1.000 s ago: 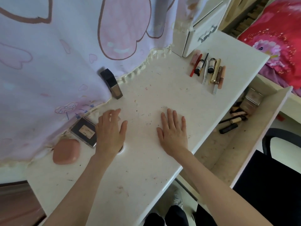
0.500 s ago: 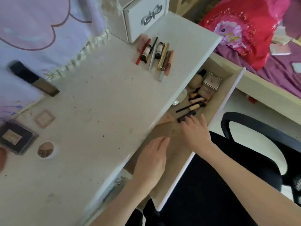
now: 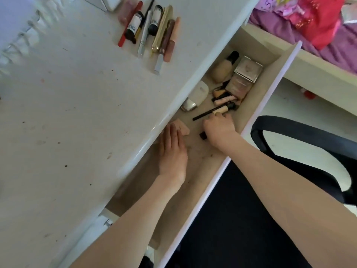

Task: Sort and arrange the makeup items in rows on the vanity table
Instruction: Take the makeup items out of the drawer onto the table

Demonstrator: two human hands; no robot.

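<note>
Inside the open drawer (image 3: 257, 105), a short black tube (image 3: 202, 135) is gripped by the curled fingers of the right hand (image 3: 219, 130), only its dark end showing. The left hand (image 3: 172, 149) is laid flat, fingers straight, touching a beige wedge sponge (image 3: 183, 128). Pencils, mascaras and lip tubes (image 3: 152, 29) are lined up side by side on the white vanity top (image 3: 77, 113).

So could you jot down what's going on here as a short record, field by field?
place: white vanity table with its drawer pulled open
left hand: left hand lies flat in the drawer, fingers on a peach sponge
right hand: right hand grips a small black tube
already on top: row of pencils and tubes laid side by side
left in drawer: foundation bottle, compacts, brushes
</note>
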